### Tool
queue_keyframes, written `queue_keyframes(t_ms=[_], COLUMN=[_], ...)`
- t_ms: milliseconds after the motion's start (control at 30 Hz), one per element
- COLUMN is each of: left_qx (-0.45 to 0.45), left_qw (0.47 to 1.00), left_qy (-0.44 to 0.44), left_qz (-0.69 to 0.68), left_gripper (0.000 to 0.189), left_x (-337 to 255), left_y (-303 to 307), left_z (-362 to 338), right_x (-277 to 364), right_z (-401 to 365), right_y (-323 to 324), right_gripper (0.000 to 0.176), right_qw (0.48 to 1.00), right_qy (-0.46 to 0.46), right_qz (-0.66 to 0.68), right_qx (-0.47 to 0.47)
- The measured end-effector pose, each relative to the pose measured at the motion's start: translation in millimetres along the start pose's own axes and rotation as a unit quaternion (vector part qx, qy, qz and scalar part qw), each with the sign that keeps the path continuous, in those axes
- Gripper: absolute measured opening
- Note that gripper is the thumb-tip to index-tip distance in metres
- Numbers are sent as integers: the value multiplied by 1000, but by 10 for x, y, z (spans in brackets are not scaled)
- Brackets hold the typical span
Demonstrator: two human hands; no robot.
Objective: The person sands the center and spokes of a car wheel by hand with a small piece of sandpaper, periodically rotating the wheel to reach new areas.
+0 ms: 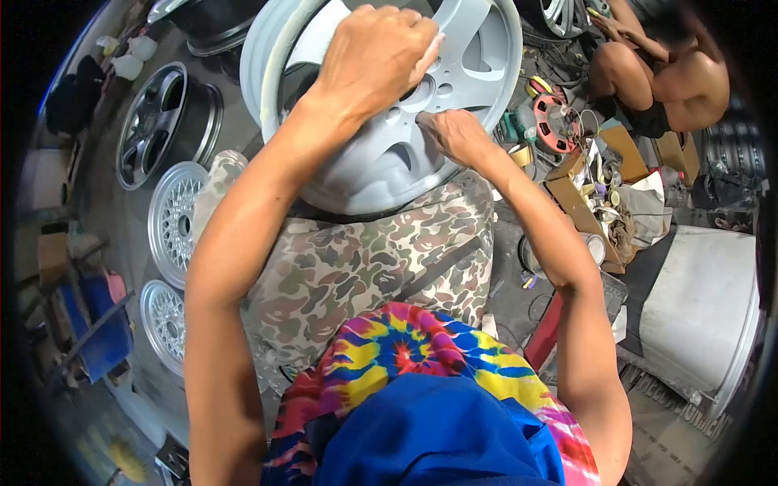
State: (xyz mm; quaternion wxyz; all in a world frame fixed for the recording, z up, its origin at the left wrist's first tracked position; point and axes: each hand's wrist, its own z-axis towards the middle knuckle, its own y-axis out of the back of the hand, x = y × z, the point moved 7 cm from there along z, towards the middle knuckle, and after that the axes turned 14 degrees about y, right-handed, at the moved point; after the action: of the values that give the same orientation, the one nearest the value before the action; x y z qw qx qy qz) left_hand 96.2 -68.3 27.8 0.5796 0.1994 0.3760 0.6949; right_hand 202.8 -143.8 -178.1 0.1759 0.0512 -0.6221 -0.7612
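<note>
A grey alloy wheel rim (365, 182), matt like primer, stands tilted in front of me against a camouflage cloth (365, 251) over my lap. My left hand (381, 53) is closed in a fist over the upper spokes, just above the hub. A pale edge shows along its fingers, but what it grips is hidden. My right hand (460, 136) has its fingers curled together against the rim, right of and below the hub. Something small and dark shows at its fingertips, too small to name.
Silver lattice wheels (174, 219) and a dark-spoked wheel (152, 125) stand at left. At right are a red reel (557, 123), cardboard boxes (583, 194) of clutter and a white panel (697, 296). Another person (673, 81) crouches at upper right beside a wheel (563, 16).
</note>
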Motion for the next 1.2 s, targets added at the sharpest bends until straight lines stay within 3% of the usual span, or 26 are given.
queue_keyframes(t_ms=[33,100,167,300,367,400,433,500,567,600,700,767,800,900,1000,1100,1133,1200], left_qx=[0,-119,-194,-233,-223,-156,-158,-31,17,27,45,178,147,154,135,122,131,126], left_qw=[1000,988,978,972,969,975,975,964,963,959,960,915,920,924,925,923,921,920], left_qy=[-2,2,-28,-6,95,143,147,213,215,211,204,311,271,270,275,286,297,299], left_qz=[1,-96,-67,-39,-51,-61,-60,-158,-165,-187,-186,-186,-241,-224,-223,-225,-216,-222], left_gripper=[12,8,6,14,25,36,36,41,41,39,36,35,35,36,36,34,33,33], left_x=[8,76,137,221,366,549,643,789,731,778,956,1117,1075,1095,1004,1011,1021,1029], left_y=[82,416,685,798,791,737,720,473,428,407,402,247,226,217,271,247,219,213], left_z=[38,63,76,128,121,112,83,88,128,141,138,48,68,89,37,28,38,52], right_x=[49,84,67,-17,1,38,78,123,49,12,158,181,167,93,74,157,157,137], right_z=[-6,-109,-143,-62,-158,-253,-302,-326,-223,-181,-296,-394,-380,-298,-296,-313,-295,-186], right_y=[38,148,59,-95,-244,-269,-253,-293,-323,-508,-345,-419,-448,-433,-273,7,-66,-150], right_gripper=[34,22,21,24,28,30,33,34,31,32,33,33,33,33,32,29,27,25], right_qw=[1000,989,983,953,938,900,853,842,834,776,766,770,774,793,900,941,944,928], right_qy=[0,-56,-76,-181,-212,-235,-255,-283,-288,-285,-309,-323,-312,-315,-262,-234,-197,-236], right_qz=[0,120,148,223,256,331,405,414,423,508,498,496,492,454,294,221,201,215], right_qx=[-2,-70,-76,-92,-101,-157,-209,-198,-208,-241,-264,-239,-248,-257,-189,-107,-175,-192])
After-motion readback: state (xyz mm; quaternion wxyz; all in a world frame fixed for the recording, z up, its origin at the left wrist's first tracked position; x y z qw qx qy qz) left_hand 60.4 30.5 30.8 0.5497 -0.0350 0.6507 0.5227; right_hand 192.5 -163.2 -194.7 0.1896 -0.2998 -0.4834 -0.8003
